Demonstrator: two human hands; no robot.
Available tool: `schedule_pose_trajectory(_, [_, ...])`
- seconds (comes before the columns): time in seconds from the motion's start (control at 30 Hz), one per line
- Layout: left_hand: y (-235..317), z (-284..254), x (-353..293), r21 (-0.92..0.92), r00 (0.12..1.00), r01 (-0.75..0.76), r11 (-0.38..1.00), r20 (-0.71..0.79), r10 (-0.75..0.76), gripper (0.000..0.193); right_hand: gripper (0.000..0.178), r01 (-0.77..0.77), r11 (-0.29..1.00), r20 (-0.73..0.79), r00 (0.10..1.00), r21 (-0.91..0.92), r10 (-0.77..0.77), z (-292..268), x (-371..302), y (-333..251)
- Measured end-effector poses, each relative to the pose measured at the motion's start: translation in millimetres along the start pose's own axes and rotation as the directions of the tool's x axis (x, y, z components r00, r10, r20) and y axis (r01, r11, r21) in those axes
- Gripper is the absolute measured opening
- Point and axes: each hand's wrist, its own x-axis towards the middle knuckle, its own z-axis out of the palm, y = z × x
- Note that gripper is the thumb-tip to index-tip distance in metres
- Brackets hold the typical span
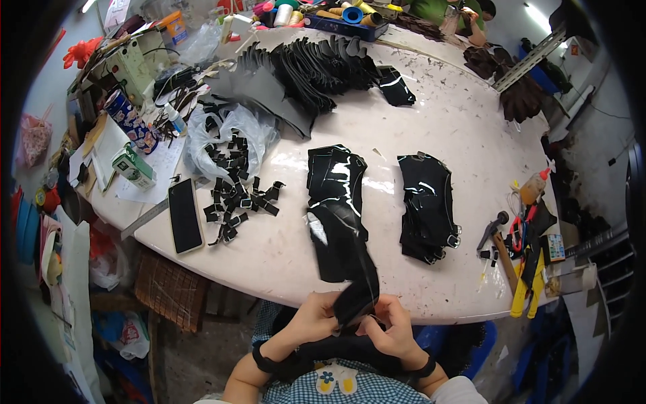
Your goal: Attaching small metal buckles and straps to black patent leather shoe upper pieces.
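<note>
At the table's near edge, my left hand (pixel 313 322) is closed on a black, glossy leather-like piece (pixel 358 296). Its far end lies toward a stack of similar black pieces (pixel 336 176). My right hand (pixel 392 330) is closed on the same piece's near end, thumb and fingers pinched together; whether they also hold something small is hidden. To the right lies a second stack of black pieces (pixel 426 202), with metal buckles along its lower right edge. Short black straps with buckles (pixel 235 202) lie loose on the left, partly spilling from a clear plastic bag (pixel 259 131).
A phone (pixel 185 215) and a metal ruler (pixel 145 219) lie at the left. Grey-black cut pieces (pixel 303 71) are fanned across the back. Yellow-handled tools (pixel 528 283), a hammer (pixel 501 239) and a glue bottle (pixel 535 185) sit at the right edge. Another person (pixel 447 17) is at the far side.
</note>
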Motion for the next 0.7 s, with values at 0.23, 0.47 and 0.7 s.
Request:
schedule_pose_trajectory(0.23, [-5,11,4,0.406,0.891,-0.422,0.81,0.022,0.453,0.022,0.012,-0.113,0.991,0.024,0.994,0.078,0.111,-5,2,3])
schedule_pose_trajectory(0.47, [-9,-2,4,0.049,0.988,-0.14,0.989,0.078,0.136,0.035,0.013,-0.126,0.988,0.031,0.992,0.093,0.124,-10,2,6])
schedule_pose_trajectory(0.7, [5,-3,2,0.146,0.99,-0.138,0.98,0.045,0.133,0.028,0.02,-0.035,0.987,-0.131,0.991,-0.157,0.015,0,6,2])
